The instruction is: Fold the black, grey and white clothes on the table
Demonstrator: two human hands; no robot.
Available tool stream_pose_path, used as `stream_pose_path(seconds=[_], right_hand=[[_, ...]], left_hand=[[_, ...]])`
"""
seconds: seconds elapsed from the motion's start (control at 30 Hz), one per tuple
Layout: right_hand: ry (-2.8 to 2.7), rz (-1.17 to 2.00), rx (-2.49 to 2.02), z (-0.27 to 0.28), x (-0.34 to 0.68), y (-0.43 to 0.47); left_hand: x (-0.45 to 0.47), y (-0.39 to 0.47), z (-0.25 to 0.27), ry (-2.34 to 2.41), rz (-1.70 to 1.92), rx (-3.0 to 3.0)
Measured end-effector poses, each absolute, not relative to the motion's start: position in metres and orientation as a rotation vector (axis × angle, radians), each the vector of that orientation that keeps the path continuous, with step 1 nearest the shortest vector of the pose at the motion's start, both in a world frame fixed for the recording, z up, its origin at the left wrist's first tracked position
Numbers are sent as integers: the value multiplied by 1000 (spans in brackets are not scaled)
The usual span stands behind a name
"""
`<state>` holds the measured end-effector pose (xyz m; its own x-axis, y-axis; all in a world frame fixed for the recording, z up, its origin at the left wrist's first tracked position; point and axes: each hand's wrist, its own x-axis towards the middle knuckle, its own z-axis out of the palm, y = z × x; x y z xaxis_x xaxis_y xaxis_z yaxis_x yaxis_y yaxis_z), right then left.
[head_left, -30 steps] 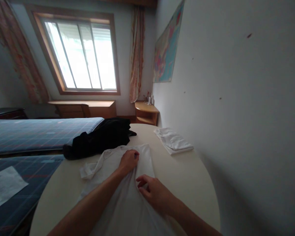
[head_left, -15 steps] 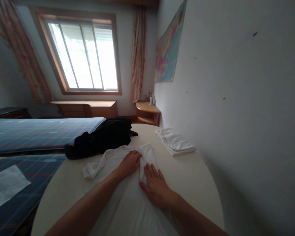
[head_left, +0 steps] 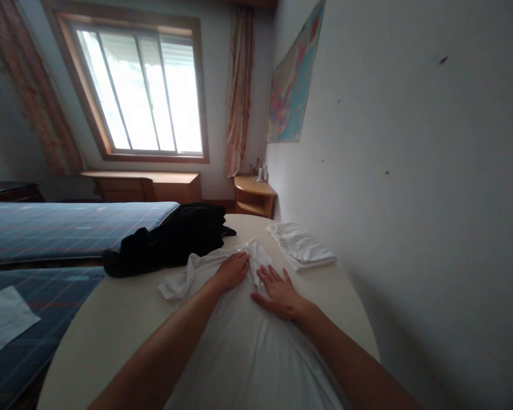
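Observation:
A white shirt [head_left: 239,341] lies spread over the round table, wrinkled, one sleeve bunched at its left. My left hand [head_left: 234,271] is closed on the cloth near the far end, fingers bent together over a fold. Beside it, to the right, my right hand [head_left: 279,293] rests palm down on the shirt with its fingers spread. Some of the shirt is hidden beneath both forearms.
The cream table [head_left: 89,336] carries a black garment [head_left: 171,239] at its far left and folded white clothing [head_left: 305,247] at far right. Plaid mattresses [head_left: 68,228] stand on the left, with a paper [head_left: 6,319] on one. A wall [head_left: 410,228] rises at right.
Both hands have moved slightly forward and to the right. The shirt's far end and left sleeve have shifted the same way. The right hand's fingers are more spread.

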<state>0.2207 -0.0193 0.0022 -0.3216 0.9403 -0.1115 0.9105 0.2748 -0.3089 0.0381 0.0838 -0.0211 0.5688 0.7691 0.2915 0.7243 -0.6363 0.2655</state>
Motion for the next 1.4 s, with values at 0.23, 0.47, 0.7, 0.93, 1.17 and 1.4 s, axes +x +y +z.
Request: stream_pose_path(seconds=[0.23, 0.47, 0.7, 0.93, 1.17, 1.4], right_hand=[[-2491, 486, -1637, 6, 232, -19], [-2523, 497, -1621, 16, 233, -48], [-2478, 473, -1690, -2, 228, -46], [-2513, 366, -1663, -3, 241, -18], [-2464, 197, -1666, 8, 252, -13], [-2191, 267, -2045, 37, 276, -42]], left_hand=[[41, 87, -26, 1439, 503, 2685], [33, 92, -23, 1604, 530, 2646], [41, 71, -11, 1631, 651, 2675], [48, 52, -24, 1506, 598, 2738], [50, 83, -31, 1581, 565, 2692], [54, 94, -26, 1659, 568, 2662]])
